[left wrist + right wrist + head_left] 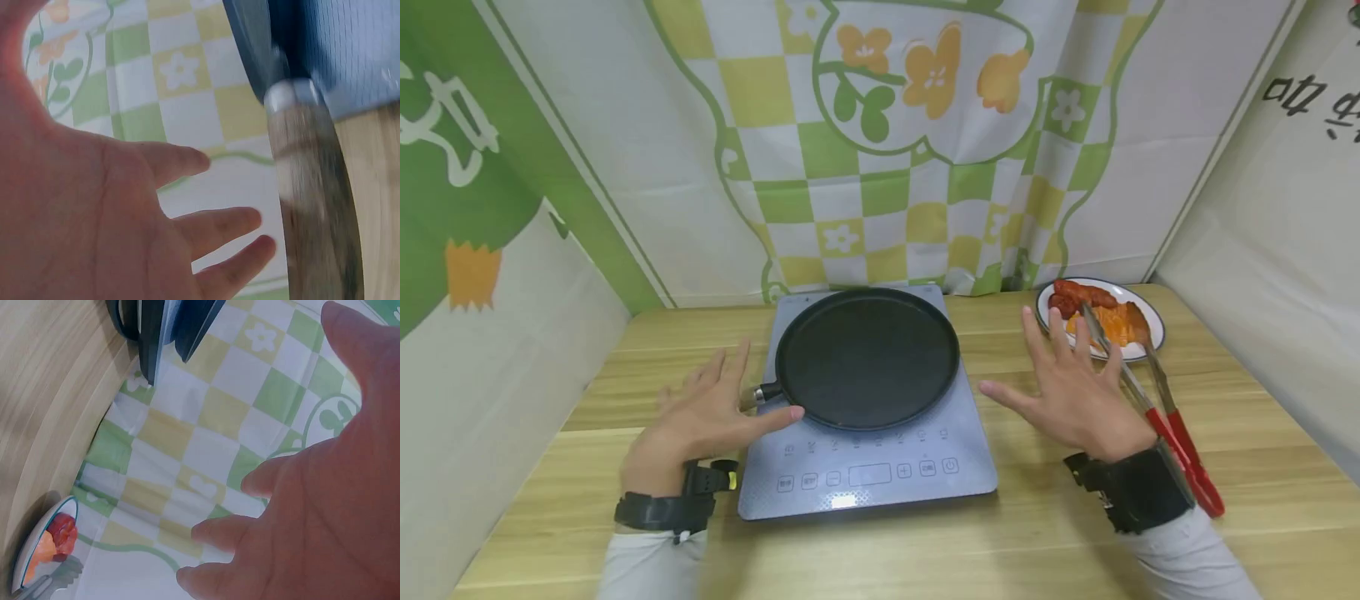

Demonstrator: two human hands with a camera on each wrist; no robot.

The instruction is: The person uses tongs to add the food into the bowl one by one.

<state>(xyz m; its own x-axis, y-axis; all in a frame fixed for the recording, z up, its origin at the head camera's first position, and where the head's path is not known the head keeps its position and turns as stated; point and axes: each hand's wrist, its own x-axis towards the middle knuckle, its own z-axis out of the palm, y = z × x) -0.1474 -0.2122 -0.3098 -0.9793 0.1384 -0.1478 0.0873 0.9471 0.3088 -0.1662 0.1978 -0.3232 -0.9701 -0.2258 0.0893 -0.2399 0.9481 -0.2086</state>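
Note:
A round black griddle pan (868, 358) sits on a grey induction cooktop (865, 467). Its wooden handle (315, 200) points left, mostly hidden behind my left hand (700, 417) in the head view. That hand is spread beside the handle, fingers apart and holding nothing. My right hand (1071, 387) hovers to the right of the cooktop, fingers spread, also holding nothing. Past its fingertips stands an oval white plate (1156, 321) with reddish meat (1082, 293) and orange shredded food (1112, 325). Red-handled metal tongs (1180, 442) rest with their tips on the plate, partly behind the right hand.
A wooden table (1037, 542) carries everything. Behind it hangs a checkered green and yellow cloth (887, 192), and fabric walls stand at the left (512, 400) and right (1262, 275). Buttons and a display panel (869, 475) lie along the cooktop's near edge.

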